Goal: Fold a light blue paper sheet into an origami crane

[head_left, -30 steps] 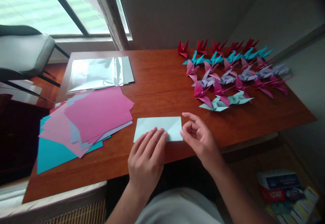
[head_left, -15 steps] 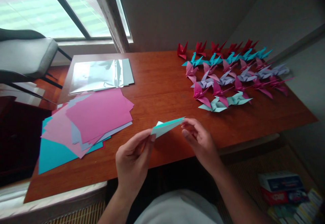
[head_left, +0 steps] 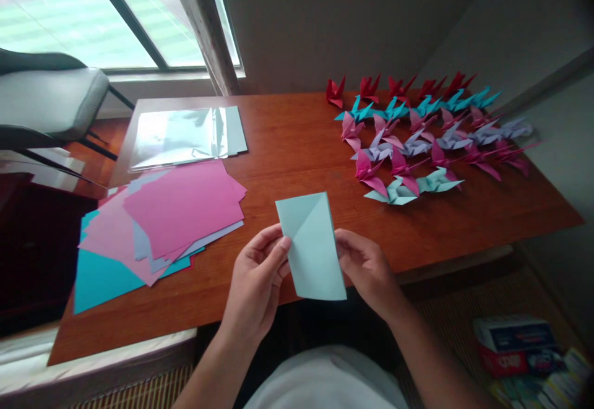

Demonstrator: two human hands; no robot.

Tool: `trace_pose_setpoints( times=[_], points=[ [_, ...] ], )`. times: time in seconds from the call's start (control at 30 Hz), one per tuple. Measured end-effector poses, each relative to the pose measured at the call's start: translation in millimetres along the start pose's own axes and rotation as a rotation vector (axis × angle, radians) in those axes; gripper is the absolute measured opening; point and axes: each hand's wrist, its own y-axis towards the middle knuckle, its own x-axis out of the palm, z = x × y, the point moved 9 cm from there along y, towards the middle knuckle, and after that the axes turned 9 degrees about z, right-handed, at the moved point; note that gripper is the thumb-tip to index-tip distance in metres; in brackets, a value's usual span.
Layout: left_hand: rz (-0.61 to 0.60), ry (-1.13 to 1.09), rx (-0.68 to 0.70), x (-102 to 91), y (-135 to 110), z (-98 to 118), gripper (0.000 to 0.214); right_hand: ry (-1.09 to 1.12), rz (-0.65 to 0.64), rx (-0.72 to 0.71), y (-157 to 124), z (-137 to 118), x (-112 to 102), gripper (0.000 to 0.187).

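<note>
I hold a pale blue folded paper (head_left: 313, 248), a tall rectangle with a diagonal crease near its top, above the near edge of the wooden table (head_left: 297, 149). My left hand (head_left: 257, 279) pinches its left edge between thumb and fingers. My right hand (head_left: 366, 266) grips its right edge the same way. The paper stands on end, tilted slightly left.
A fanned stack of pink, lilac and teal paper sheets (head_left: 171, 217) lies at the left. Behind it is a shiny plastic sleeve (head_left: 185, 137). Several folded paper cranes (head_left: 417, 137) in red, teal, pink and lilac fill the right. A chair (head_left: 46, 99) stands by the window; boxes (head_left: 520, 341) sit on the floor.
The folded paper lay flat on the table under my fingertips a second ago. Both hands lifted it, turned it and now hold it upright on its short side.
</note>
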Motion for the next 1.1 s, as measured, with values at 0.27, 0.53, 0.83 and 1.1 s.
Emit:
trace_pose_setpoints(
  times=[0.27,0.53,0.83,1.1],
  points=[
    [-0.021,0.543,0.656,11.2,-22.0,40.5,0.049,-0.198,0.191,-0.128,0.8,-14.1,-12.9,0.017],
    [-0.24,0.956,0.868,35.5,-54.6,40.9,0.045,-0.366,0.074,-0.409,-9.5,-46.8,19.0,0.016],
    [-0.158,0.784,0.618,1.4,-21.8,48.7,0.016,-0.272,0.021,-0.284,-6.2,-46.0,3.6,0.017],
    [-0.15,0.544,0.306,-26.9,-3.7,43.6,0.018,-0.218,0.1,-0.047,4.8,-10.6,-31.6,0.028]
  ],
)
